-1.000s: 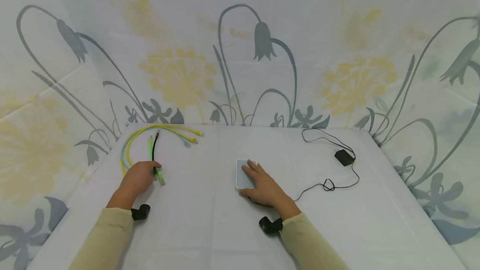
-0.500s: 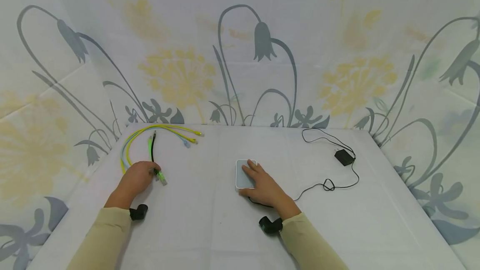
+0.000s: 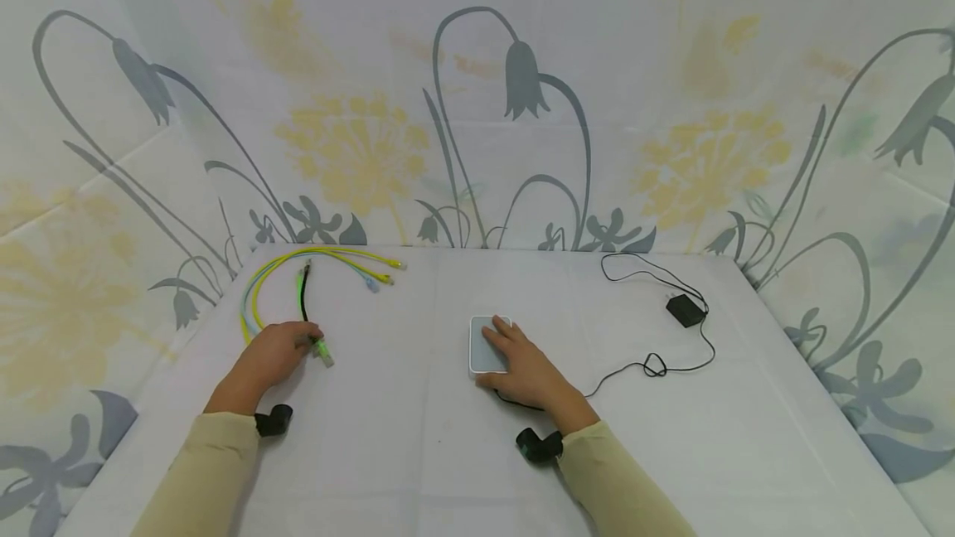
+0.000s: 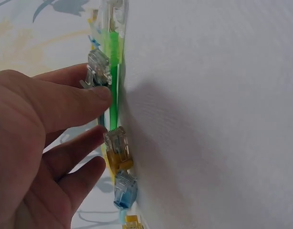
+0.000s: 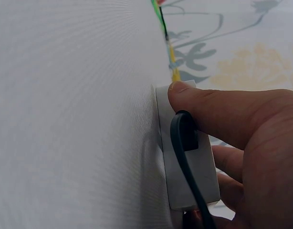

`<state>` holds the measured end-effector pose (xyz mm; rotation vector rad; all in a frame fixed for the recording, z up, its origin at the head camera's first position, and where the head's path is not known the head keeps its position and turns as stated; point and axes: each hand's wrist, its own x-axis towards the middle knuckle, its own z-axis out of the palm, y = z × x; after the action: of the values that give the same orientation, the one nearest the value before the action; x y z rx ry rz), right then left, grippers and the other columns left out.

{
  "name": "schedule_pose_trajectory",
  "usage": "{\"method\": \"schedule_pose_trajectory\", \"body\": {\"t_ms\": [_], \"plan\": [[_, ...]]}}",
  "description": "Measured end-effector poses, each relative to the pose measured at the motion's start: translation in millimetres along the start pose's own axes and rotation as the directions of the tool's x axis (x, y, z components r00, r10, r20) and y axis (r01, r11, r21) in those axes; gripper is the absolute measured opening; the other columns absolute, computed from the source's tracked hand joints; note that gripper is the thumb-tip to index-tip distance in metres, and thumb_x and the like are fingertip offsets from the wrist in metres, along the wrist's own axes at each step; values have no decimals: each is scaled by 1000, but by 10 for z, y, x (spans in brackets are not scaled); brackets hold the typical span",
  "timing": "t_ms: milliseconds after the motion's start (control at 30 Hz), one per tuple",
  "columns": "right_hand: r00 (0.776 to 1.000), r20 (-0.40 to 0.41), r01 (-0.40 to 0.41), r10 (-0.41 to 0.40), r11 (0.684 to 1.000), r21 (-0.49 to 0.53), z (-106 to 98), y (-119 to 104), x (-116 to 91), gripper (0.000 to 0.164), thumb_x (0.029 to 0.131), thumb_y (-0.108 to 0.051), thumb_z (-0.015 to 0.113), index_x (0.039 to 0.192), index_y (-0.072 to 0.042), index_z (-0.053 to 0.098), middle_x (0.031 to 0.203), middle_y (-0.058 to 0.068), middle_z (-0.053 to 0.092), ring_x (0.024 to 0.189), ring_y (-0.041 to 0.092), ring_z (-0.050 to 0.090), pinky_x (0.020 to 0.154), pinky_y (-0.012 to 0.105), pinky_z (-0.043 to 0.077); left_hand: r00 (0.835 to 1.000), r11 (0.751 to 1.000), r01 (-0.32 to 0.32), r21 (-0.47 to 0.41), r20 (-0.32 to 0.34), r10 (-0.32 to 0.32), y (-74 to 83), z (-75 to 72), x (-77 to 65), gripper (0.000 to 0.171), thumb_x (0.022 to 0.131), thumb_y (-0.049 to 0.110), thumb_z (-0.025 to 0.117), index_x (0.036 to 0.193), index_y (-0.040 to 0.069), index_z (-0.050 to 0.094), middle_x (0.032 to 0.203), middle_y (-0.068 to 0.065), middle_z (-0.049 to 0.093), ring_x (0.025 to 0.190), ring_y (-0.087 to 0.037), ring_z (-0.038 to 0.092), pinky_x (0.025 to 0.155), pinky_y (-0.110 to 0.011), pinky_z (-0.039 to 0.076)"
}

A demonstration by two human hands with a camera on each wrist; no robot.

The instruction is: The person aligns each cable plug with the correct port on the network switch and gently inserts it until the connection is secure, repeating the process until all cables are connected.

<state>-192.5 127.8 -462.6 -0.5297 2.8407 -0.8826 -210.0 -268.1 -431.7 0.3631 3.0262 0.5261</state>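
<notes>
My left hand (image 3: 270,356) pinches a short black network cable (image 3: 303,298) between thumb and fingers, just behind its clear plug (image 4: 98,67). Right beside it runs a bright green network cable (image 4: 113,90), whose clear-ended plug (image 3: 323,352) sticks out past the fingertips. Whether the fingers also hold the green cable, I cannot tell. My right hand (image 3: 528,367) holds a small white box (image 3: 487,346) with a grey top, the thumb on its near side and fingers over the top. A dark plug (image 5: 188,136) sits in that near side.
Yellow network cables (image 3: 257,297) and a light blue one (image 3: 370,285) curve behind the left hand. To the right, a black power adapter (image 3: 685,311) lies on the white-covered table (image 3: 418,471), its thin cord (image 3: 654,366) looped and running to the box.
My left hand shifts only slightly; the far end of the black cable has swung a little left, and the green plug moved slightly right. My right hand and the box stay put.
</notes>
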Motion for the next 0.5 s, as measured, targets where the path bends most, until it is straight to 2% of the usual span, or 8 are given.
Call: {"method": "schedule_pose_trajectory", "body": {"t_ms": [200, 500], "plan": [[1000, -6, 7, -7, 1000, -3, 8, 21, 7, 76, 85, -43, 70, 150, -19, 39, 161, 1, 23, 150, 33, 17, 115, 54, 31, 992, 994, -110, -7, -67, 109, 45, 3, 57, 21, 90, 1, 63, 109, 5, 70, 119, -19, 66, 115, -42, 58, 97, -55, 46], [1000, -5, 11, -11, 1000, 0, 12, 21, 10, 77, 85, -44, 70, 150, -19, 38, 162, 1, 23, 150, 33, 17, 114, 54, 32, 979, 982, -189, -23, -80, 186, 208, 43, 132, 20, 92, 3, 62, 109, 5, 70, 112, -15, 68, 109, -38, 59, 97, -52, 46]]}}
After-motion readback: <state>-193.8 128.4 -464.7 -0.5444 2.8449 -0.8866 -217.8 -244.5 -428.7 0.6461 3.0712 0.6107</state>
